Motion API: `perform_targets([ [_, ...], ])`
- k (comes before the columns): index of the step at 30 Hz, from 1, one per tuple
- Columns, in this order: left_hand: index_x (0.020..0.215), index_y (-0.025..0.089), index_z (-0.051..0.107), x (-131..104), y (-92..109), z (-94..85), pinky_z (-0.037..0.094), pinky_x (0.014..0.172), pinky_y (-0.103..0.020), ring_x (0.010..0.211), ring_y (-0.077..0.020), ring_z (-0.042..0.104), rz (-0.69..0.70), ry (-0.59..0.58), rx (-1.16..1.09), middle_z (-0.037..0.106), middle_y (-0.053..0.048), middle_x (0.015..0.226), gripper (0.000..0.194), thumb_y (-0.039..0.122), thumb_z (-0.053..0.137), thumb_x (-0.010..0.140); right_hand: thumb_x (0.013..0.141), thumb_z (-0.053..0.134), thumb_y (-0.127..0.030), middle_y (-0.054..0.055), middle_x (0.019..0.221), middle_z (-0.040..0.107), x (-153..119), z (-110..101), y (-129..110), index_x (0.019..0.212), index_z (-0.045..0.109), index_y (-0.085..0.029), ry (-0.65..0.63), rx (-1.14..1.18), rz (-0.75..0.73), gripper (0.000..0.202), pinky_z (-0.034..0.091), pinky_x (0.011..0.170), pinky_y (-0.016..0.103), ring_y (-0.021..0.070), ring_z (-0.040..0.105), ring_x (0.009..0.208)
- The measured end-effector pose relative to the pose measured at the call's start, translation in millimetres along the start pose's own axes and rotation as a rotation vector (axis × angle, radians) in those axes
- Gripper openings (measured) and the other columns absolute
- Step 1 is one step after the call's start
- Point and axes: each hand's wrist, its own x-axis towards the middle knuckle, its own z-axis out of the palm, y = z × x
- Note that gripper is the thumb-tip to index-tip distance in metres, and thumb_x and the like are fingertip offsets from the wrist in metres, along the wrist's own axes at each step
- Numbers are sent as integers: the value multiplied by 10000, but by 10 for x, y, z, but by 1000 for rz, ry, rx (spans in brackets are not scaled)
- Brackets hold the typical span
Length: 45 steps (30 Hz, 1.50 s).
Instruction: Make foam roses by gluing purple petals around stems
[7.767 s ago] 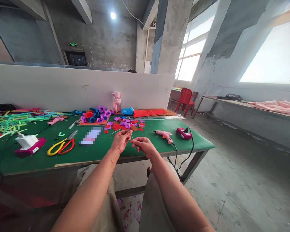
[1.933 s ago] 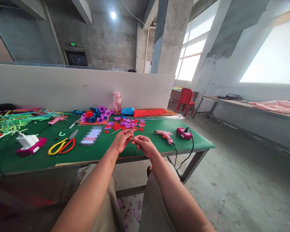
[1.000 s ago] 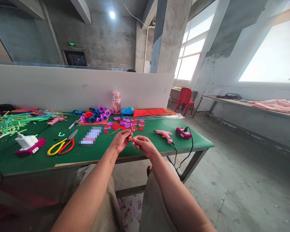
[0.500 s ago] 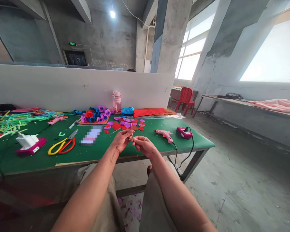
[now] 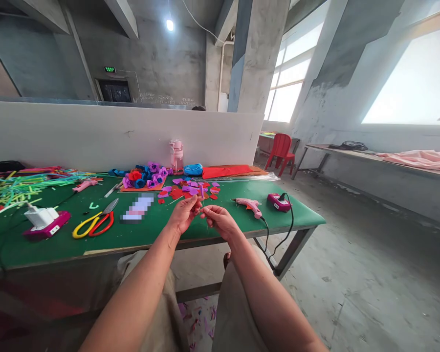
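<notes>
Both hands meet over the front part of the green table. My left hand is closed in a pinch on a thin stem that has a small purple piece at its top. Close beside it, my right hand pinches the same thin stem lower down. The stem's lower end hangs below the fingers and is hard to make out. Just beyond the hands lie scattered red and purple paper petals. A cluster of purple, blue and red paper flowers sits behind them to the left.
Scissors and a white plug on a purple power block lie left. A pink glue gun and another power block with cables are right. Behind stand a pink bottle, red paper and a white partition.
The purple piece on the stem now stands slightly higher and further right above my fingers. Both hands remain in nearly the same place. The view has shifted slightly.
</notes>
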Motion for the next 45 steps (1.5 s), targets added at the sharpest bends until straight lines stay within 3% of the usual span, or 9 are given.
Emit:
perform_targets([
  [3, 654, 119, 664, 2, 1, -23, 333, 469, -192, 517, -53, 445, 49, 103, 87, 588, -13, 640, 272, 367, 758, 596, 647, 703, -467, 6, 699, 645, -2, -1, -16, 778, 667, -175, 84, -59, -35, 322, 279, 406, 180, 38, 406, 436],
  [6, 855, 174, 703, -24, 19, -3, 342, 509, -198, 574, -64, 471, 88, 67, 174, 645, -19, 781, 319, 287, 780, 566, 658, 690, -463, 16, 691, 648, 14, 7, -16, 765, 673, -176, 166, -130, -119, 307, 298, 413, 196, 48, 408, 433],
  [8, 902, 175, 708, -48, 30, 37, 335, 518, -207, 559, -68, 450, 109, 42, 231, 653, -22, 759, 338, 288, 765, 588, 659, 685, -463, 16, 675, 643, 34, 14, -5, 737, 672, -182, 193, -168, -176, 293, 310, 416, 211, 59, 409, 433],
  [17, 695, 153, 701, -125, 77, 145, 307, 467, -212, 479, -67, 425, 256, 57, 270, 622, -11, 596, 170, 313, 717, 642, 656, 681, -463, 28, 712, 644, 40, 36, -15, 739, 689, -186, 189, -216, -205, 289, 338, 443, 231, 84, 450, 472],
  [24, 771, 127, 688, -187, 151, 107, 304, 396, -193, 450, -63, 442, 97, -114, 208, 608, -29, 612, 243, 355, 685, 686, 707, 643, -454, 25, 732, 630, 8, -40, -80, 730, 668, -192, 232, -116, -256, 265, 367, 491, 223, 86, 465, 526],
  [31, 724, 141, 679, -164, 39, 155, 305, 341, -197, 384, -60, 428, 67, -107, 353, 606, -13, 582, 255, 379, 719, 644, 681, 687, -421, 6, 747, 624, -9, 2, -109, 835, 690, -215, 196, -38, -272, 256, 426, 605, 248, 103, 520, 603],
  [40, 750, 133, 671, -180, 45, 160, 355, 366, -196, 432, -68, 480, -2, -177, 419, 634, -25, 677, 304, 417, 704, 646, 659, 700, -408, -8, 607, 594, -35, 21, -150, 702, 666, -177, 172, -76, -269, 237, 427, 587, 250, 106, 509, 550],
  [42, 762, 132, 671, -173, 86, 136, 353, 368, -194, 452, -77, 493, 30, -151, 478, 640, -30, 694, 305, 418, 689, 656, 661, 690, -417, -4, 607, 610, -28, -6, -141, 685, 658, -175, 215, -155, -288, 246, 422, 578, 242, 112, 524, 558],
  [45, 768, 141, 665, -128, 148, 53, 326, 368, -182, 441, -73, 465, 210, 50, 568, 605, -6, 605, 283, 404, 675, 664, 682, 659, -429, 12, 615, 642, -19, -55, -102, 695, 641, -176, 254, -339, -288, 253, 413, 549, 237, 126, 543, 560],
])
